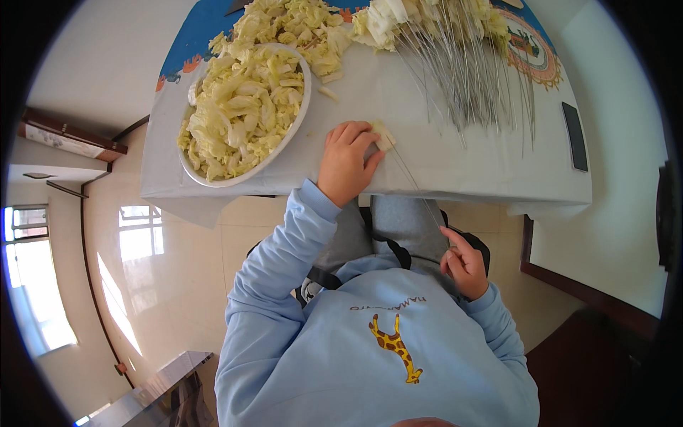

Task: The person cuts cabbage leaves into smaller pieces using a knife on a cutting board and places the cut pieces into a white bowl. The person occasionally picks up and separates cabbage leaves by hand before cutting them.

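My left hand point(349, 160) rests over the table's near part, its fingers on a small piece of pale cabbage point(383, 136). Thin metal skewers point(410, 175) run from that piece down past the table edge to my right hand point(463, 261), whose fingertips are at their far ends. A white bowl point(307, 88) heaped with torn cabbage leaves point(240, 109) stands left of my left hand. More loose leaves point(320, 42) lie behind it. At the back right, many metal skewers point(464, 80) carry threaded cabbage point(416, 18), their bare ends pointing towards me.
A white plastic cover point(363, 101) lies over the table, with a blue patterned part at the back. A dark phone point(574, 136) is near the right edge. Small cabbage scraps point(328, 94) lie beside the bowl. My legs are under the front edge.
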Demonstrator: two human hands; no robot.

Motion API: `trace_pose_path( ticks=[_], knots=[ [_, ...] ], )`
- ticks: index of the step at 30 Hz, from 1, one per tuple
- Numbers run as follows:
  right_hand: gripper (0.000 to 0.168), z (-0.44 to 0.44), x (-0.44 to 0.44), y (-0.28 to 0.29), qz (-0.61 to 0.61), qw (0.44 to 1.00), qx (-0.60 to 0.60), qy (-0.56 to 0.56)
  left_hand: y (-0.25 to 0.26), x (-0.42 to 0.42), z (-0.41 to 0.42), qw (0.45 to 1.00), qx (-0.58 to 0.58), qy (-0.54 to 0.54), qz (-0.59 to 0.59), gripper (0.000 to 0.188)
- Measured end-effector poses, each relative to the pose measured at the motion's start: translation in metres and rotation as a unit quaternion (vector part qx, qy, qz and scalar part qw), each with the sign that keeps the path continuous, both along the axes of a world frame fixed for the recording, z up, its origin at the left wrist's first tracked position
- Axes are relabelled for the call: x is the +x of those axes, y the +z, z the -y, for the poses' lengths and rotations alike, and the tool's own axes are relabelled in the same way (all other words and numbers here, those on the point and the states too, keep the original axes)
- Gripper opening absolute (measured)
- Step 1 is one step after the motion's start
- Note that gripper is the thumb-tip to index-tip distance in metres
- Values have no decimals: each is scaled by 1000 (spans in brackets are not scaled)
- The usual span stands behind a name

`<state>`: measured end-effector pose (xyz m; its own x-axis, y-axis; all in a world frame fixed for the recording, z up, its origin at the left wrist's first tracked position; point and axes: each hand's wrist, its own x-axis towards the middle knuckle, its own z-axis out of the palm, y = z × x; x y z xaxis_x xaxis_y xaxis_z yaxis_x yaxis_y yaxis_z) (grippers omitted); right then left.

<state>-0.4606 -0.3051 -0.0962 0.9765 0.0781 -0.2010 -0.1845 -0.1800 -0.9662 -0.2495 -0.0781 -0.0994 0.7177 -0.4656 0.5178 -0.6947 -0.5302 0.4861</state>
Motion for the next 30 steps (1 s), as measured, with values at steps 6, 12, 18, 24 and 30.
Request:
trace_pose_path(
  ticks=[6,12,18,24,30],
  knots=[
    [45,-2,-19,-14,41,994,-101,-31,2,-7,4,999,-14,22,21,27],
    [41,-5,-17,-6,96,982,-157,-40,2,-7,4,999,0,36,23,30],
    [41,-3,-19,-6,101,982,-158,-30,-2,-9,4,997,19,71,18,37],
    [41,-3,-22,-7,113,980,-162,-27,-2,-11,6,996,8,84,37,37],
    [41,-6,-21,-2,112,979,-170,-27,-2,-11,3,998,5,45,49,33]
  ],
)
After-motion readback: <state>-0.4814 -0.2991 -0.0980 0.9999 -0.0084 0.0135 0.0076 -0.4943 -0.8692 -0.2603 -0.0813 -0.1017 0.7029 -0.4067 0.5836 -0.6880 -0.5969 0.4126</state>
